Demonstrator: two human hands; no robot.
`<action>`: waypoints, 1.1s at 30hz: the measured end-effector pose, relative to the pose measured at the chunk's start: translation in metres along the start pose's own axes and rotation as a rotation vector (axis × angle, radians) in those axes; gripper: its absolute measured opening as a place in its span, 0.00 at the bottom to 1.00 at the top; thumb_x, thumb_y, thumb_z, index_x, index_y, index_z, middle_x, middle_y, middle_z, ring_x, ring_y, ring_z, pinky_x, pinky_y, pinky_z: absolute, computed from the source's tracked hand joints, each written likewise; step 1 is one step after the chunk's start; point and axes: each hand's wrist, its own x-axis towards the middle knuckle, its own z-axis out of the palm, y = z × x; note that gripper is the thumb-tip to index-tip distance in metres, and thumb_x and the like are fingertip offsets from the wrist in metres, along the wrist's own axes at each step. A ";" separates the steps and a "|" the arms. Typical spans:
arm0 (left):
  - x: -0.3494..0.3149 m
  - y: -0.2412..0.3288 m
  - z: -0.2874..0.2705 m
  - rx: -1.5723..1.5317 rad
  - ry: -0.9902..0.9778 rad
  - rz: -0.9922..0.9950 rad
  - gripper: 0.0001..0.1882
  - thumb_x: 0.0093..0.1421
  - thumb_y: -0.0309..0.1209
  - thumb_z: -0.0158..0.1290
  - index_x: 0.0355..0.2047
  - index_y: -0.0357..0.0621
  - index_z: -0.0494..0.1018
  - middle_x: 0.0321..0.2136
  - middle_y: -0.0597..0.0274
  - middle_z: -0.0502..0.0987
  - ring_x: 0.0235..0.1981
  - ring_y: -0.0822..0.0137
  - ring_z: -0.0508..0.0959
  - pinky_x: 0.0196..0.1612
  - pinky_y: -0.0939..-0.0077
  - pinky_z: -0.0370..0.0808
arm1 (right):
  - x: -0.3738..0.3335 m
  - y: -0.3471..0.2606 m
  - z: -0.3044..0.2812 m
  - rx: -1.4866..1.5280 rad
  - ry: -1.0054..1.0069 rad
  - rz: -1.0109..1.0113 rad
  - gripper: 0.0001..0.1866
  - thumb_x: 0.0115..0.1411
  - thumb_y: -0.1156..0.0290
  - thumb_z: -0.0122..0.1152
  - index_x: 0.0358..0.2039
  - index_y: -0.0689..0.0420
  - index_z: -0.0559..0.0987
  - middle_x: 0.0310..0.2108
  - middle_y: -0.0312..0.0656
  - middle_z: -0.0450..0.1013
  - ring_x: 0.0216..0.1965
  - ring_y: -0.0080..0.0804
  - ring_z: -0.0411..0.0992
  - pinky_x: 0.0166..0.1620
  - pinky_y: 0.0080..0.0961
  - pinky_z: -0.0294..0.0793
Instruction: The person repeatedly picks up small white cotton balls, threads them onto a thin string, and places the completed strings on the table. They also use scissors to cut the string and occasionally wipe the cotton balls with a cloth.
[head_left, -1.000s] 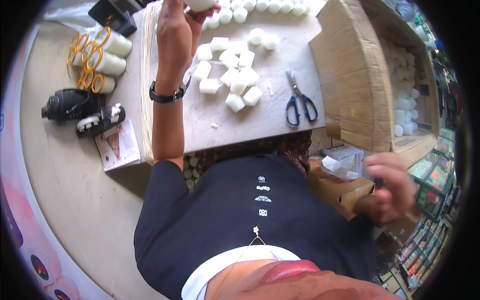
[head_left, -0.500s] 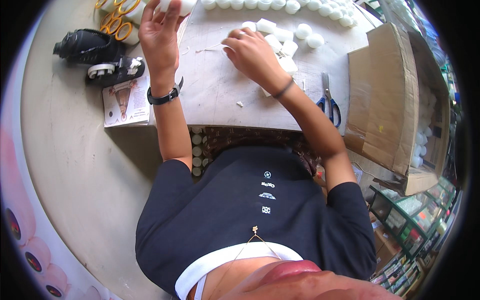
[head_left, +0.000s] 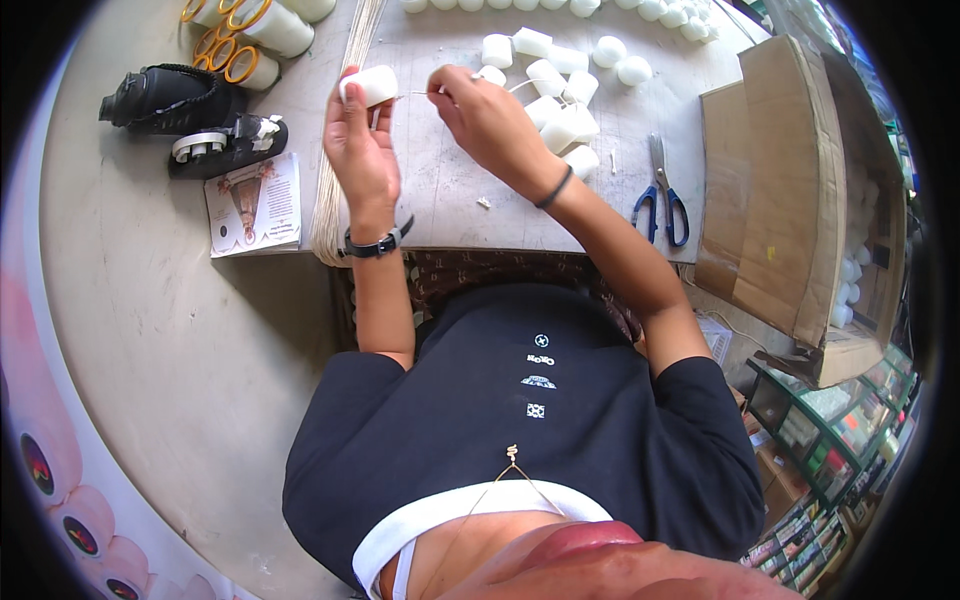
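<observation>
A white pillar candle (head_left: 374, 86) lies on its side in my left hand (head_left: 362, 150), with the fingers wrapped round it above the table. From its right end a thin white wick (head_left: 414, 93) runs across to my right hand (head_left: 490, 122). My right fingers are pinched together at the wick's other end. Just beyond and beside my right hand is a loose cluster of white candles (head_left: 546, 78) on the table, some with wicks showing. A long bundle of pale wick strands (head_left: 328, 205) hangs over the table's front edge, partly behind my left hand and wrist.
Blue-handled scissors (head_left: 660, 190) lie to the right, near an open cardboard box (head_left: 765, 190) with white balls inside. Two round white candles (head_left: 633, 70) sit behind. On the left are a black tape dispenser (head_left: 228, 147), a black bottle (head_left: 165, 95), leaflets (head_left: 255, 205) and orange-rimmed cylinders (head_left: 270, 30).
My left hand has come down and nearer with the candle, toward my right hand. My right hand has shifted slightly left. The bundle of wick strands now shows beside my left arm.
</observation>
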 end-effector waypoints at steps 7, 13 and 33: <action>-0.036 -0.015 0.039 -0.298 -0.197 -0.318 0.28 0.67 0.42 0.53 0.59 0.34 0.64 0.50 0.53 0.73 0.51 0.64 0.75 0.58 0.69 0.76 | -0.032 -0.028 -0.066 0.033 0.252 0.116 0.06 0.55 0.76 0.68 0.34 0.58 0.81 0.29 0.39 0.73 0.25 0.31 0.74 0.29 0.27 0.74; -0.048 -0.019 0.055 -0.241 -0.287 -0.335 0.31 0.68 0.45 0.51 0.61 0.35 0.62 0.53 0.53 0.73 0.54 0.63 0.74 0.59 0.69 0.74 | -0.041 -0.028 -0.089 -0.085 0.314 0.029 0.08 0.54 0.76 0.70 0.35 0.57 0.82 0.30 0.39 0.74 0.25 0.30 0.75 0.29 0.26 0.74; -0.055 -0.024 0.062 -0.166 -0.342 -0.304 0.26 0.68 0.39 0.52 0.60 0.35 0.65 0.52 0.55 0.74 0.52 0.66 0.76 0.60 0.66 0.73 | -0.045 -0.011 -0.087 -0.189 0.267 -0.059 0.09 0.53 0.73 0.70 0.34 0.53 0.80 0.26 0.37 0.71 0.25 0.36 0.73 0.29 0.31 0.72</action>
